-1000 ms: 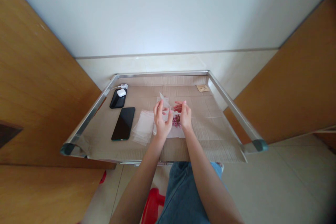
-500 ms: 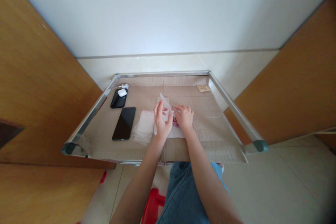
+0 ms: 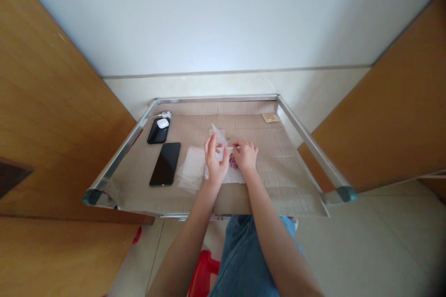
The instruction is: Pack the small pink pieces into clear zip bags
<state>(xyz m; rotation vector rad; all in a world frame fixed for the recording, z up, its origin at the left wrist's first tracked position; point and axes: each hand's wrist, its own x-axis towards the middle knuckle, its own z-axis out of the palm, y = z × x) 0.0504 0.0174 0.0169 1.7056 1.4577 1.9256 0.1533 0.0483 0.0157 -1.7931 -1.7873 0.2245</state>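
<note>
My left hand (image 3: 216, 160) is closed on a small translucent bag (image 3: 219, 134), whose pointed corner sticks up past the fingers. My right hand (image 3: 245, 155) is beside it, fingertips pinched together at the edge of the beads; whatever they hold is too small to make out. Between the two hands lies a cluster of small dark pink beads (image 3: 233, 162) on a white sheet (image 3: 234, 177), partly covered by both hands. Left of my left hand, several translucent bags (image 3: 191, 169) lie in a loose, overlapping pile.
Cardboard (image 3: 278, 167) lines the table, which has a raised metal rail (image 3: 310, 141) around it. A large black phone (image 3: 165, 164) lies left of the bags. Behind it, a white earbud case (image 3: 162, 123) rests on a smaller black phone (image 3: 157, 135). A brown packet (image 3: 270, 118) sits back right.
My right fingertips have drawn in slightly, closer together over the beads. The left hand and its bag stay almost where they were.
</note>
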